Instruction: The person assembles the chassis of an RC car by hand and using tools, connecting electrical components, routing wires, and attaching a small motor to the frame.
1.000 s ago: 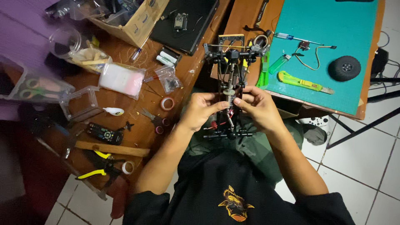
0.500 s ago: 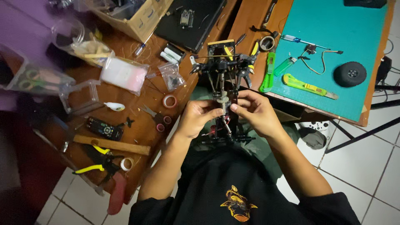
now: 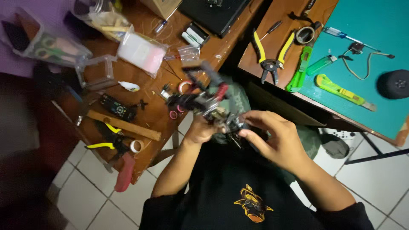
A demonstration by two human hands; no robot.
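Head view: both hands are raised in front of the chest, forearms angling up from the lower corners and meeting over the lap. The left hand point(image 3: 199, 131) is curled around the near end of a small model chassis point(image 3: 204, 100), fingers wrapped under it and pressed onto its frame. The chassis is blurred; it is dark with red parts and tilts up and away to the left, held in the air above the gap between the two tables, clear of both. The right hand point(image 3: 272, 138) sits just right of it, palm turned toward the left, wrist bent; thumb and forefinger pinch together on the chassis's near end, though what small part they hold cannot be told. The other fingers are loosely spread behind.

On the brown table point(image 3: 149, 106) at left lie a remote point(image 3: 118, 107), a wooden stick point(image 3: 123, 126), yellow-handled cutters point(image 3: 106, 140), tape rolls point(image 3: 184, 87) and a clear bag point(image 3: 141, 52). On the right table, pliers point(image 3: 268, 55) with yellow handles lie beside a green mat point(image 3: 375, 38), which bears a yellow knife point(image 3: 345, 91), a green lighter point(image 3: 320, 64), a black wheel point(image 3: 394, 84) and a blue screwdriver point(image 3: 341, 35). A black shirt point(image 3: 238, 191) with an orange emblem fills the bottom.
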